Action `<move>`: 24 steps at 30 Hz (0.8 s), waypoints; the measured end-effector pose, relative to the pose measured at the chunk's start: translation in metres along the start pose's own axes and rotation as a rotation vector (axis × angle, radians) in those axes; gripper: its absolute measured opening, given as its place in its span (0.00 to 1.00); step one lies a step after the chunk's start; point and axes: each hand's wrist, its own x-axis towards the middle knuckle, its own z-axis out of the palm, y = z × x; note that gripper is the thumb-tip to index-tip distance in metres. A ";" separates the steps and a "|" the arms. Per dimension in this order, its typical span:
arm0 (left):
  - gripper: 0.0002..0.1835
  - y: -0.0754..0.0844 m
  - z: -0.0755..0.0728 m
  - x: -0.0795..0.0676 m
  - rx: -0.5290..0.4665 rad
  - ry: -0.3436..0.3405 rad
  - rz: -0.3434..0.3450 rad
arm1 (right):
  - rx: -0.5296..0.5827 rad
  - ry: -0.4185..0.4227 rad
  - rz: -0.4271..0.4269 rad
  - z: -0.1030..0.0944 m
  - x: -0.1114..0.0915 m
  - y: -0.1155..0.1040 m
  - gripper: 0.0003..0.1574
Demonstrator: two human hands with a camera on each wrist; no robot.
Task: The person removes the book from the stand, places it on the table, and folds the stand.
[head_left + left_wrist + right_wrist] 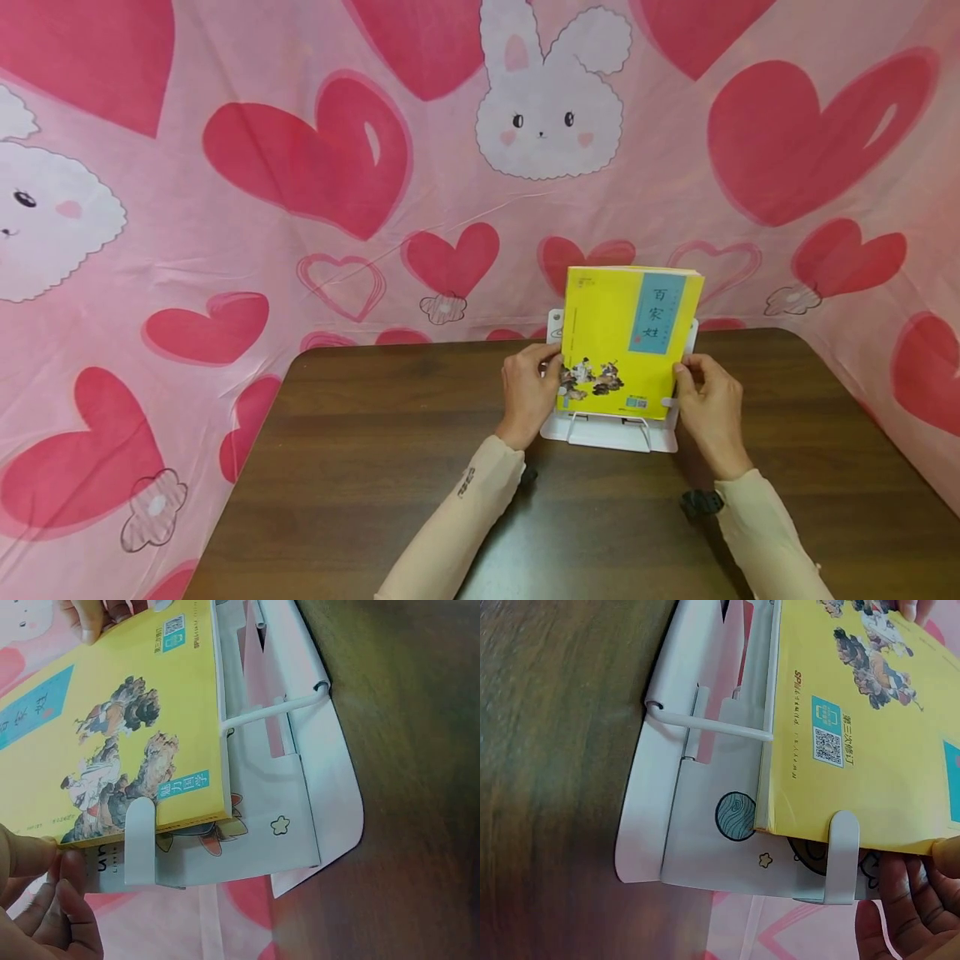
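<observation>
A yellow book [600, 321] with a blue title panel leans upright on a white bookstand [592, 435]. My left hand [527, 392] pinches the book's left edge, thumb at the cover and fingers behind. On the opposite edge, my right hand [711, 408] pinches the book the same way. White clips, one in the left wrist view [140, 844] and one in the right wrist view [844, 851], fold over the cover's lower sides. A white wire prop [709, 726] reaches up to the book's bottom edge. Much of the stand's printed back panel is hidden behind the book.
The stand is near the far edge of a dark wooden table [375, 433]. Right behind hangs a pink cloth [465, 196] with hearts and rabbits. A dark strapped device [702, 503] sits at my right wrist.
</observation>
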 end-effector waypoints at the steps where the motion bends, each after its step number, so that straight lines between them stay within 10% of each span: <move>1: 0.11 0.000 0.000 0.000 -0.002 0.001 0.001 | 0.004 0.003 0.001 0.000 0.000 0.000 0.16; 24: 0.10 0.009 -0.008 0.004 -0.098 0.080 0.104 | 0.120 0.190 -0.148 0.005 -0.001 -0.001 0.11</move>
